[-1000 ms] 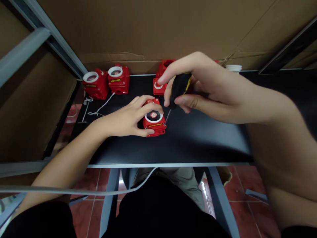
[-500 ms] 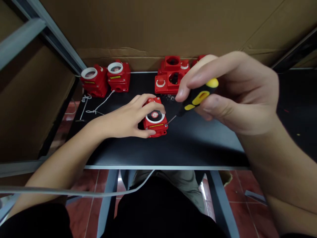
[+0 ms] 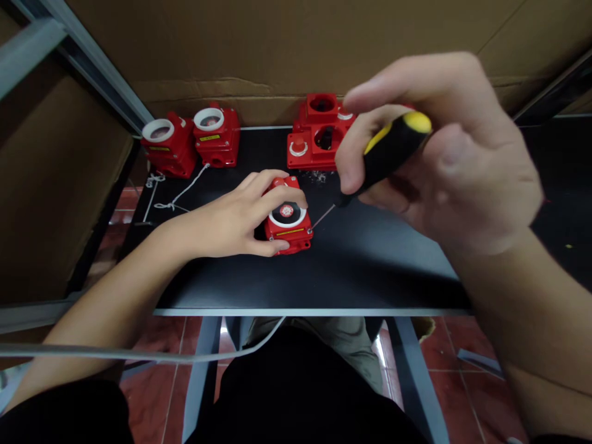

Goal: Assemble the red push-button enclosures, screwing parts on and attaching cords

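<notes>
A small red box (image 3: 287,230) with a white ring and a red button on top sits on the black table (image 3: 370,265). My left hand (image 3: 235,216) is wrapped round its left side, thumb at the front and fingers over the back. My right hand (image 3: 444,154) grips a black and yellow screwdriver (image 3: 391,151), held slanted. Its thin metal shaft runs down-left, and the tip touches the box's front right corner.
Two red boxes with white rings (image 3: 189,139) stand at the back left, with white string (image 3: 178,194) lying by them. Open red housings (image 3: 317,132) and small loose screws (image 3: 318,177) sit at the back centre. Cardboard (image 3: 277,49) walls the back; a metal frame (image 3: 69,49) runs along the left.
My right hand has risen and moved right, tilting the screwdriver from nearly upright to slanted. The tip stays at the box's front right corner. My left hand has kept its hold.
</notes>
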The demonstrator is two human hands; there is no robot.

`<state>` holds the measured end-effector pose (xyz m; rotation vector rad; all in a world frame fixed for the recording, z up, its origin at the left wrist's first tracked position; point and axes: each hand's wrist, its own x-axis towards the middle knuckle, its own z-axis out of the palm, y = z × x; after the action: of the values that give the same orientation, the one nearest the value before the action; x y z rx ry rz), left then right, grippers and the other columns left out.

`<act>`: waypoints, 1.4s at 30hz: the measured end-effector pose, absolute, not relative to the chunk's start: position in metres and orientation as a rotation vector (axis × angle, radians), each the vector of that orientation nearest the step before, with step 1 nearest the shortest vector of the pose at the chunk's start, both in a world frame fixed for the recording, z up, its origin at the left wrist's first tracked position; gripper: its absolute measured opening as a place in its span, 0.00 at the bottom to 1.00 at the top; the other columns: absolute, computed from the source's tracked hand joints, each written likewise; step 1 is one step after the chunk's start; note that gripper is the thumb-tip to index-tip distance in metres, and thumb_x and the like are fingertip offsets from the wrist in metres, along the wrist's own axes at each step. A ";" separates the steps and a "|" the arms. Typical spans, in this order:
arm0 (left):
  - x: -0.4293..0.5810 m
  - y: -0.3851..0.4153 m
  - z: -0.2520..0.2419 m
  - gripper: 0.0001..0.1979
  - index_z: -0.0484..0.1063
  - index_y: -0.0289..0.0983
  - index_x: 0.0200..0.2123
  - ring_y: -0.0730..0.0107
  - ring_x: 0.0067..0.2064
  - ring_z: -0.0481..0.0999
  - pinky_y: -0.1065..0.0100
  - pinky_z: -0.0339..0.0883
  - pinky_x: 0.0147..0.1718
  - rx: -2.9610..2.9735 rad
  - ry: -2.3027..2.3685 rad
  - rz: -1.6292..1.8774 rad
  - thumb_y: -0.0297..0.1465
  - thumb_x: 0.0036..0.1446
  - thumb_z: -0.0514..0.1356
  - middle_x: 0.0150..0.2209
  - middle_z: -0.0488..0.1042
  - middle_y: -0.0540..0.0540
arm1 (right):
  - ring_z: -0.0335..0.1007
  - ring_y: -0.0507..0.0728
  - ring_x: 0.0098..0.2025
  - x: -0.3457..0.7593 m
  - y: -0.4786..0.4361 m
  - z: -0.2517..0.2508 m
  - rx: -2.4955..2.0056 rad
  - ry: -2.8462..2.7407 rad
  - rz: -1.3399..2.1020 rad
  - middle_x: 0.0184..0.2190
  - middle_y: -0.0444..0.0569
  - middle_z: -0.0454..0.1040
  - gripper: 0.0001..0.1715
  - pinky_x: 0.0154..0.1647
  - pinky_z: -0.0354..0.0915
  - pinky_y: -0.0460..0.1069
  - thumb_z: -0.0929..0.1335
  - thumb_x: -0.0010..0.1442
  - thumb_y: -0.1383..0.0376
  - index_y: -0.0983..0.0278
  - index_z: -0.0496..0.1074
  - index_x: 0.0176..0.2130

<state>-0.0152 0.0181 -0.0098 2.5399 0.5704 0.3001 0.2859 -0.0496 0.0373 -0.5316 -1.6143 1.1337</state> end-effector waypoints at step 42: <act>-0.012 0.017 -0.007 0.37 0.73 0.49 0.78 0.28 0.80 0.71 0.30 0.68 0.82 2.509 0.586 0.306 0.50 0.71 0.74 0.80 0.68 0.32 | 0.88 0.49 0.41 0.276 -0.055 0.042 -0.601 -1.544 1.188 0.48 0.37 0.90 0.09 0.27 0.74 0.40 0.82 0.74 0.66 0.57 0.85 0.52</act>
<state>-0.0124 0.0168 -0.0073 2.5087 0.5863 0.3065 0.2759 -0.0552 0.0415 -0.6006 -1.5442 1.1880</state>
